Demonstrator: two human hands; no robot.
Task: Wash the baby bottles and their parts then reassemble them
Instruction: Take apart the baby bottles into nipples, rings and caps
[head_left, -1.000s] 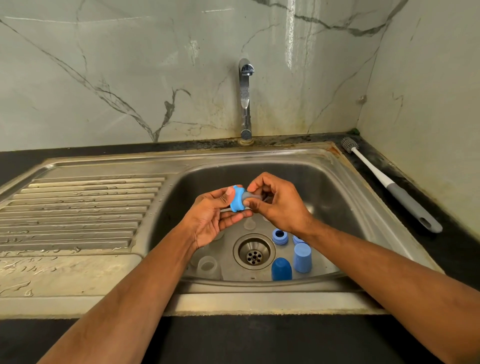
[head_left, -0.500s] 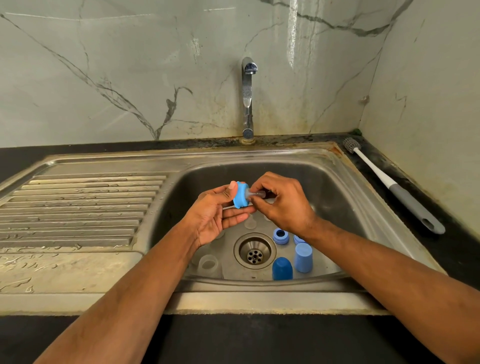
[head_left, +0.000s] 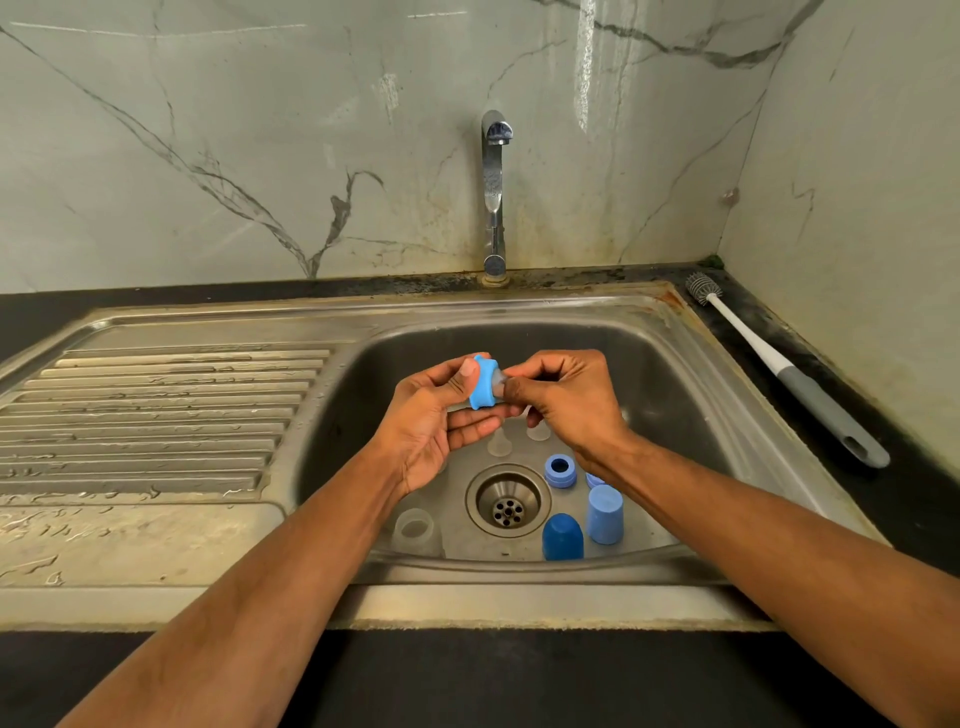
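Over the sink basin, my left hand grips a light blue bottle collar ring between thumb and fingers. My right hand pinches the clear nipple that sticks out of the ring. On the basin floor lie a blue ring, a light blue cap, a dark blue cap, a clear bottle and clear nipples. My right wrist partly hides another blue part.
The drain sits mid-basin. A chrome tap stands behind the sink, with no water running. A bottle brush lies on the dark counter at right. A wet ribbed draining board is on the left.
Both hands have stayed over the basin. My right fingers have shifted their pinch on the nipple in the blue ring, which has turned a little in my left hand.
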